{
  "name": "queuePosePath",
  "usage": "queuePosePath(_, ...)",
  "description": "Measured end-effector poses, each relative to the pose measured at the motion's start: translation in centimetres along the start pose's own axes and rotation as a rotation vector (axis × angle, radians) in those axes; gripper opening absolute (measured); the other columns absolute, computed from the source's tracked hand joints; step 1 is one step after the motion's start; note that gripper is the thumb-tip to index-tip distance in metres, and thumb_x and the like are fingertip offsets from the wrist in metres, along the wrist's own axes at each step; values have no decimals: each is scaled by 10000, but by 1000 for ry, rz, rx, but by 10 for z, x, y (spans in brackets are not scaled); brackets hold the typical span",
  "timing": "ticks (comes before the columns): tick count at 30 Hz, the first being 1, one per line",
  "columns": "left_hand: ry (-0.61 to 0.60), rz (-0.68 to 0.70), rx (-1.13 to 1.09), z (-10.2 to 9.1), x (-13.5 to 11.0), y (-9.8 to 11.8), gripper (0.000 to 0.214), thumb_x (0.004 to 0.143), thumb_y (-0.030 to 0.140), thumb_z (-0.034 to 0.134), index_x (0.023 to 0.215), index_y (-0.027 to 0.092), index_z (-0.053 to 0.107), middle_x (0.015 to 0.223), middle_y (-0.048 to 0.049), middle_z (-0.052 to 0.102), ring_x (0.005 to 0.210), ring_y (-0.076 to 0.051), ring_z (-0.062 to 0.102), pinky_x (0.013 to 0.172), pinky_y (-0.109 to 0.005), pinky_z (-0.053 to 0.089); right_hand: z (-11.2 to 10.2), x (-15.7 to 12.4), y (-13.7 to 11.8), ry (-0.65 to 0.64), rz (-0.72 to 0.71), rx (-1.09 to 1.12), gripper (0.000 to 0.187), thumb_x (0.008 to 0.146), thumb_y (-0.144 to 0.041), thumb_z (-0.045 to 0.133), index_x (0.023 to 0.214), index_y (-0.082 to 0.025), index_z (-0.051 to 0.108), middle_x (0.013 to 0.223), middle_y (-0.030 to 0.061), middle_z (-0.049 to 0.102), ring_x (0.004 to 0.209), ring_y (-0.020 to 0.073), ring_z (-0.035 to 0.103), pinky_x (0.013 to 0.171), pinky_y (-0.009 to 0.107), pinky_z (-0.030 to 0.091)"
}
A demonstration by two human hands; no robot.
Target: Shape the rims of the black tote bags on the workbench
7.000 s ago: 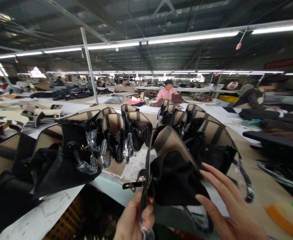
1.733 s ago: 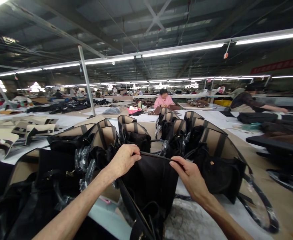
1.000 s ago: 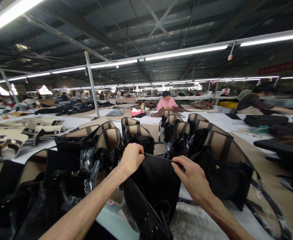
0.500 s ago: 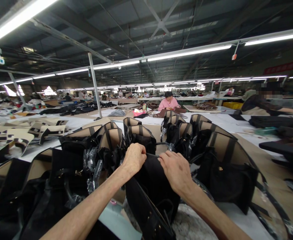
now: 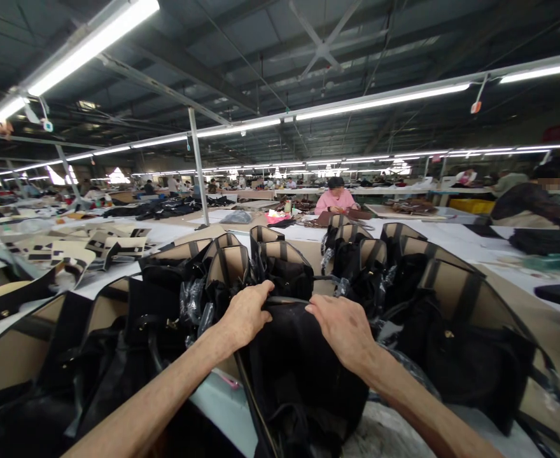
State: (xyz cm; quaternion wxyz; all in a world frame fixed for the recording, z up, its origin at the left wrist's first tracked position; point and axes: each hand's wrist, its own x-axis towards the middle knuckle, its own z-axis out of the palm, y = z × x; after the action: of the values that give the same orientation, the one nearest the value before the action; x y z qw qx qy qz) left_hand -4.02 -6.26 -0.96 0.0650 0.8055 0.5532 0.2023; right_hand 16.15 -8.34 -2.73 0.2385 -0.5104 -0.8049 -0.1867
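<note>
A black handbag (image 5: 303, 369) stands in front of me with its top edge up. My left hand (image 5: 245, 315) pinches the left part of that edge between thumb and fingers. Gripping the right part is my right hand (image 5: 345, 326), its thumb hidden behind the fingers and the fabric. Between the two hands a strip of the rim shows. The bag's lower part is dark, so its details are hard to make out.
More black bags with tan linings crowd the left (image 5: 108, 318) and right (image 5: 471, 331) sides. Clear plastic wrap (image 5: 191, 305) covers some handles. Cut panels (image 5: 70, 251) lie at far left. A person in pink (image 5: 336, 200) sits across the table; another person (image 5: 523, 197) works at right.
My view has swung left, so the surroundings appear farther right. My hands have moved apart along the bag's top edge, and the bag now shows a broader face towards me.
</note>
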Motion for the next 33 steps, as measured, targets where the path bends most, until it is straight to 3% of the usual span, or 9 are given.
queuePosePath(6, -27, 37, -126, -2, 4, 9, 179, 673, 142, 542, 823, 205, 616, 754, 10, 615, 771, -156, 556, 681, -220, 396, -6, -6, 9, -6, 0, 31, 265, 878, -286, 369, 717, -210, 565, 676, 9, 629, 641, 165, 568, 604, 271, 329)
queuePosePath(12, -20, 30, -218, 4, 14, 14, 196, 661, 125, 517, 785, 193, 653, 719, 14, 631, 750, -152, 555, 698, -221, 398, -2, -13, 18, -53, 51, 43, 253, 878, -292, 370, 775, -218, 588, 715, 5, 641, 668, 175, 581, 623, 275, 357)
queuePosePath(17, -33, -12, -427, 11, 17, 9, 186, 645, 143, 524, 780, 156, 651, 716, 13, 629, 705, -138, 554, 658, -213, 404, -1, -12, 20, -50, 43, 80, 257, 878, -291, 365, 795, -213, 595, 729, 14, 641, 692, 173, 580, 650, 275, 368)
queuePosePath(23, -41, -166, -511, 13, 20, 9, 200, 601, 111, 570, 776, 138, 664, 676, 3, 635, 658, -138, 559, 623, -220, 414, -1, -11, 23, -80, 76, 141, 242, 868, -284, 380, 773, -221, 593, 735, 9, 642, 703, 161, 583, 656, 259, 366)
queuePosePath(28, -59, -228, -610, 13, 23, 14, 179, 545, 43, 585, 697, 109, 651, 603, 4, 615, 563, -120, 536, 538, -210, 389, -10, 0, 26, -210, 155, 297, 226, 838, -276, 410, 728, -239, 603, 705, -25, 634, 677, 135, 564, 604, 229, 336)
queuePosePath(33, -61, -211, -662, 14, 24, 15, 169, 520, 28, 579, 657, 108, 637, 557, 17, 588, 519, -107, 510, 501, -204, 355, -11, 17, 19, -271, 113, 352, 250, 827, -297, 417, 687, -220, 610, 641, -28, 596, 638, 122, 524, 566, 221, 293)
